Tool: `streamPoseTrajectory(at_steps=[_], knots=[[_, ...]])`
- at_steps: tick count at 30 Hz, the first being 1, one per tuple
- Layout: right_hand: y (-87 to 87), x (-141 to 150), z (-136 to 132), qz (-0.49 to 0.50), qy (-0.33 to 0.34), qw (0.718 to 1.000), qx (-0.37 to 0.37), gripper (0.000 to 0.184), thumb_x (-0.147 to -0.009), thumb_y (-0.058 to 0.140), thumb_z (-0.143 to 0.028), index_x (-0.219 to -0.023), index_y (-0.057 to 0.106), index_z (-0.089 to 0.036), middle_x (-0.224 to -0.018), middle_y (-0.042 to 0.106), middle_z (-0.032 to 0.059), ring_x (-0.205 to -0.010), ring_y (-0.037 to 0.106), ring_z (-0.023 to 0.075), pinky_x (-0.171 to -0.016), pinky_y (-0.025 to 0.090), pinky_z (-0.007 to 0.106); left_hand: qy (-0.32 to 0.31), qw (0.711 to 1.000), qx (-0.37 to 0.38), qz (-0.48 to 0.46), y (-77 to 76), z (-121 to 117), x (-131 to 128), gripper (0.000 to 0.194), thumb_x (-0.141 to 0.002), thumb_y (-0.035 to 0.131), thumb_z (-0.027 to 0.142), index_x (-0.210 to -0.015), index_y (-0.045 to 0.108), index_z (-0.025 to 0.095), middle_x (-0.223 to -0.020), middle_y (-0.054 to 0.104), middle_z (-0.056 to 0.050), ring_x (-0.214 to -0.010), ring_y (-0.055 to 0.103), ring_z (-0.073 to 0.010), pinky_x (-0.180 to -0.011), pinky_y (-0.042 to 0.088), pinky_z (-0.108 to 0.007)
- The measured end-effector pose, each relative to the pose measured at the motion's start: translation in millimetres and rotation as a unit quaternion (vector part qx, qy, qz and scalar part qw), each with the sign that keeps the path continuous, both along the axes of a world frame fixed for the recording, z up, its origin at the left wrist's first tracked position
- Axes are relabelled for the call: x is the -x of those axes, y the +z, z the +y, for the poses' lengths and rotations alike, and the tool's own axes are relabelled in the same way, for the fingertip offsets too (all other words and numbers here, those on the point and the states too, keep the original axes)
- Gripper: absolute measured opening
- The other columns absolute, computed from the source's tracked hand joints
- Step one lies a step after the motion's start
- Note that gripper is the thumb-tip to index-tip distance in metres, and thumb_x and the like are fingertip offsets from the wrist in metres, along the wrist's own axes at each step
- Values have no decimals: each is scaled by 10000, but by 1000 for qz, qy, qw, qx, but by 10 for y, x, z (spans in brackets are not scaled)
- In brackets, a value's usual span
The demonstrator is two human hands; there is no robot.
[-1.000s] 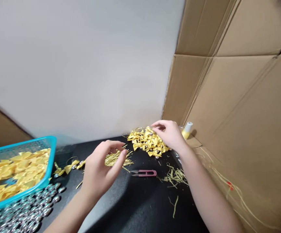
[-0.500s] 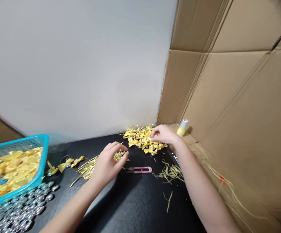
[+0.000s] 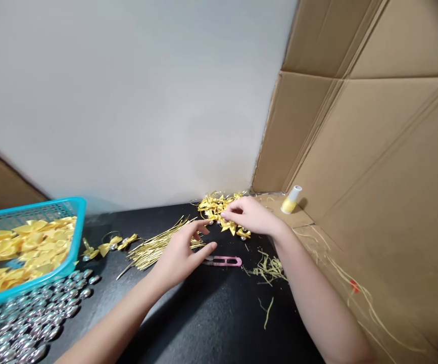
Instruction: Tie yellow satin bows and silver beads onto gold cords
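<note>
My right hand [image 3: 251, 217] rests on a pile of small yellow ribbon bows [image 3: 211, 204] at the back of the black table, its fingertips pinched together on one bow at the pile's near edge. Just left of it, my left hand [image 3: 183, 253] hovers with its fingers spread and holds nothing. Its fingertips are over the right end of a bundle of thin gold wire strips [image 3: 152, 247]. Pink thread snips [image 3: 224, 261] lie on the table right beside the left thumb.
A teal plastic basket [image 3: 78, 237] of yellow ribbon pieces stands at the left, with several silver beads [image 3: 33, 318] in front of it. Loose bows [image 3: 107, 246] lie nearby. Yellow trimmings [image 3: 268, 268], a small yellow bottle [image 3: 291, 200] and a cardboard wall [image 3: 374, 151] are on the right.
My left hand has moved right and forward over the gold strips and spread its fingers. My right hand has slid leftward to the near edge of the bow pile.
</note>
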State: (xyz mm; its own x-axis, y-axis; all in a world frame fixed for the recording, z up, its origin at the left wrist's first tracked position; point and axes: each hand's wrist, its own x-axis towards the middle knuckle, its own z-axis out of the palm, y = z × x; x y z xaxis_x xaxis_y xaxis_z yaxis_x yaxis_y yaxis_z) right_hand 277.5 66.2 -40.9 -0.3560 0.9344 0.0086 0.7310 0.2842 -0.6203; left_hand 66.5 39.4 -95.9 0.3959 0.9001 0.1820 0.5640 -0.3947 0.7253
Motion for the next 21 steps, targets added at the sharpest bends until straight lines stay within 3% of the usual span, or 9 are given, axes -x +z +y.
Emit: streamPoseTrajectory(at_steps=[2,6,10,14,21], knots=[[62,77,-74,93,43,995,5,319,-899,490,-367,-673,586,-163,-574,475,-40,-540,408,82,-525,311,228,-8,996,76,-49,17,-27,-32,484,-823,594,428,-1241,527,193,-1010,677,-67,-817,630,-213,-682,509,-339],[168,186,-210,201,77,976,19,328,-900,507,-393,-665,540,-166,-599,439,-45,-563,383,85,-537,306,232,-27,971,152,-185,127,-87,-60,323,-817,608,365,-1092,613,195,-936,699,-51,-834,653,-208,-755,529,-360],[288,209,-365,261,82,962,-4,350,-890,543,-419,-641,522,-173,-595,415,-52,-564,370,83,-534,304,229,-59,962,125,-236,240,-167,-24,268,-780,682,309,-1033,652,230,-932,701,-36,-840,651,-192,-766,541,-348],[389,220,-515,270,89,958,-28,312,-908,537,-357,-659,558,-170,-599,470,-46,-562,406,78,-526,315,219,-53,964,74,-252,342,-263,8,237,-758,715,274,-991,682,255,-989,715,-32,-929,659,-207,-823,543,-353],[479,240,-642,294,103,948,-60,319,-914,548,-358,-657,569,-171,-618,520,-44,-582,455,71,-540,347,205,-43,966,38,-251,490,-379,56,152,-779,711,271,-930,725,271,-912,733,-10,-844,673,-195,-790,544,-336]])
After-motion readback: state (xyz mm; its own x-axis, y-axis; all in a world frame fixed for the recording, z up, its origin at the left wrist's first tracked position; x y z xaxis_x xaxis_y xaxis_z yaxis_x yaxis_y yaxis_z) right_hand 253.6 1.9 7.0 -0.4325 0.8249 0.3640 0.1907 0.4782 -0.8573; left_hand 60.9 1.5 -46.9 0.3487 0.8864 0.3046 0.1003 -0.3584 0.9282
